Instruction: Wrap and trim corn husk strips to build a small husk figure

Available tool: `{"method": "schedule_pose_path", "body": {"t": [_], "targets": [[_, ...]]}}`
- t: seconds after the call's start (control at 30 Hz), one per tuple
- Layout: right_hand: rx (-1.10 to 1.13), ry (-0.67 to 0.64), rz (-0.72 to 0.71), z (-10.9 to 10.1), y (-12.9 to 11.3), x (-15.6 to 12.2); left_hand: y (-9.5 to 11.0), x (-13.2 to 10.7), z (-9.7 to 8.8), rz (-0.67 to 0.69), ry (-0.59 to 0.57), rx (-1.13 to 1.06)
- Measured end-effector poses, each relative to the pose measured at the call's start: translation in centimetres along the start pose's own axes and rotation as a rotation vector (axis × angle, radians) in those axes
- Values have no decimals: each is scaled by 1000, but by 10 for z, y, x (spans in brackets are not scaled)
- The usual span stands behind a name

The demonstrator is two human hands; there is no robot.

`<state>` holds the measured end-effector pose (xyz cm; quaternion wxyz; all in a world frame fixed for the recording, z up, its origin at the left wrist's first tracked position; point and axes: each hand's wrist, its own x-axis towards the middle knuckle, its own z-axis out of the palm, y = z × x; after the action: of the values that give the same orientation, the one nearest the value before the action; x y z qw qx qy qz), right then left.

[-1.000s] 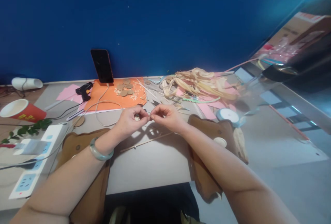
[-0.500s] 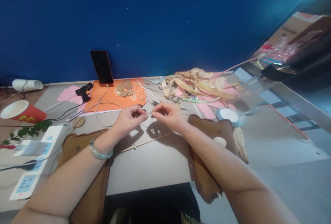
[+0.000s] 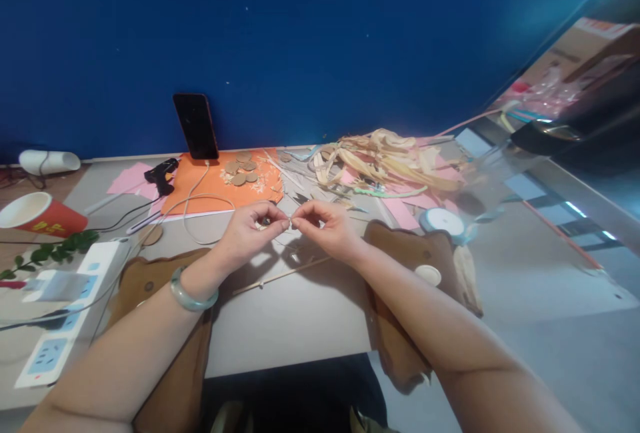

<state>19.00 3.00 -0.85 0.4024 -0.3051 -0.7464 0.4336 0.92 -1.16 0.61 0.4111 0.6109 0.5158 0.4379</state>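
Note:
Over the middle of the table, my left hand (image 3: 257,228) and my right hand (image 3: 326,228) meet fingertip to fingertip. Each pinches thumb against forefinger. Something tiny and pale sits between the tips, too small to name. Below them a thin wooden stick (image 3: 280,276) lies slanted on the tabletop, with fine thread-like bits near it. My left forearm, with a pale green bangle (image 3: 193,292), rests over a brown cushion (image 3: 165,326). A second brown cushion (image 3: 400,326) lies under my right forearm.
Behind my hands, an orange sheet (image 3: 200,186) carries several round wooden discs (image 3: 244,180); a phone (image 3: 196,126) leans on the blue wall. Pale dried strips (image 3: 385,160) are heaped right of it. A power strip (image 3: 75,313) and a red paper cup (image 3: 47,216) stand left, a ribbon roll (image 3: 443,221) right.
My fingertips have come closer together, the small gap between them nearly closing. The things on the table lie as before.

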Motion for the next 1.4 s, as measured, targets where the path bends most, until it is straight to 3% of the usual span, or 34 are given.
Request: {"method": "schedule_pose_path", "body": {"t": [0.33, 0.53, 0.8, 1.4], "targets": [[7, -29, 19, 0, -1, 0, 5, -2, -1, -150, -64, -183], [-7, 30, -18, 1, -2, -1, 5, -1, -2, -211, -59, -267], [-69, 40, -88, 1, -1, -1, 0, 0, -1, -140, -11, -191], [-105, 14, -79, 4, 0, -3, 3, 0, 1, -129, 24, -43]]}}
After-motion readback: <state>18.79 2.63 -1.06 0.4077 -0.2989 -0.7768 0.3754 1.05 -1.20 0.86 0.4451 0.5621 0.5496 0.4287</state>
